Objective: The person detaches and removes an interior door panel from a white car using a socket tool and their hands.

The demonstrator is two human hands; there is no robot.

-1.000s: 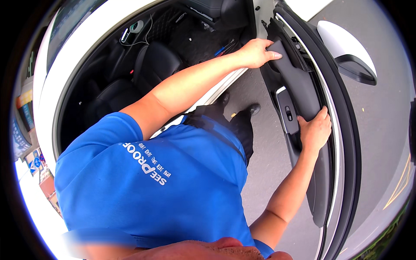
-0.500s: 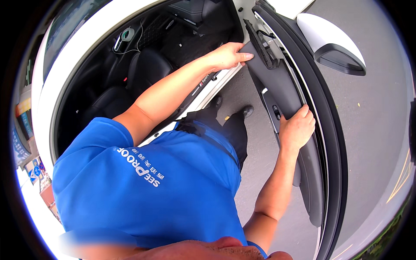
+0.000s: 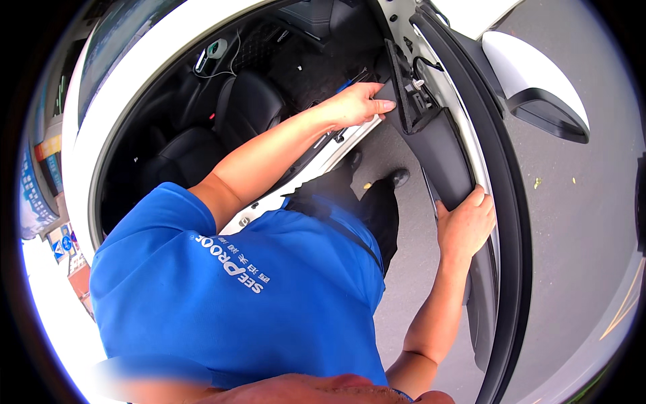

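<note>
I stand at an open white car door [image 3: 501,222] in a blue shirt. A dark grey door trim panel [image 3: 437,151] leans off the door's inner side. My left hand [image 3: 360,104] reaches across and holds the panel's front end near the hinge, fingers stretched along it. My right hand [image 3: 465,225] grips the panel's rear edge, fingers wrapped over it. Behind the panel's front end, a wire and clips [image 3: 418,84] show on the bare door.
The car's cabin is on the left with a black seat [image 3: 245,104] and floor mat [image 3: 303,67]. A white side mirror [image 3: 535,77] sticks out at upper right. My black shoes [image 3: 397,177] stand on grey pavement [image 3: 579,236] by the sill.
Both hands have shifted down and left in the picture. My right hand has slid from the panel's face onto its edge. The panel's front end now stands off the door.
</note>
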